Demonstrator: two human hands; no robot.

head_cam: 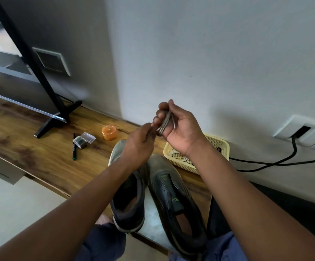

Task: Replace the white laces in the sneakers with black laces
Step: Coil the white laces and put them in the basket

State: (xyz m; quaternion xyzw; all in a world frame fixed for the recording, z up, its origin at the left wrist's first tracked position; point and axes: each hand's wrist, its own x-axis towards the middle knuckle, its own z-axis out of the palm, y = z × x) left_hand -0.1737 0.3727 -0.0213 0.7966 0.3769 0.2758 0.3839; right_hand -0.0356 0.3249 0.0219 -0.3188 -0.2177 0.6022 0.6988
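Two dark grey sneakers stand side by side with no laces in their eyelets, the left sneaker (128,196) and the right sneaker (173,196), toes pointing away from me. Above their toes, my right hand (179,125) holds a white lace (165,122) wound in loops around its curled fingers. My left hand (139,142) pinches the loose end of that lace beside the right hand's fingertips. More white lace (179,156) lies in the yellow basket (217,146) behind the right sneaker. No black laces are in view.
On the wooden shelf (39,147) lie a black pen (74,147), a small clear plastic box (84,140) and an orange jar (109,132). A black TV stand leg (58,119) stands at the left. Black cables (277,161) run from a wall socket at the right.
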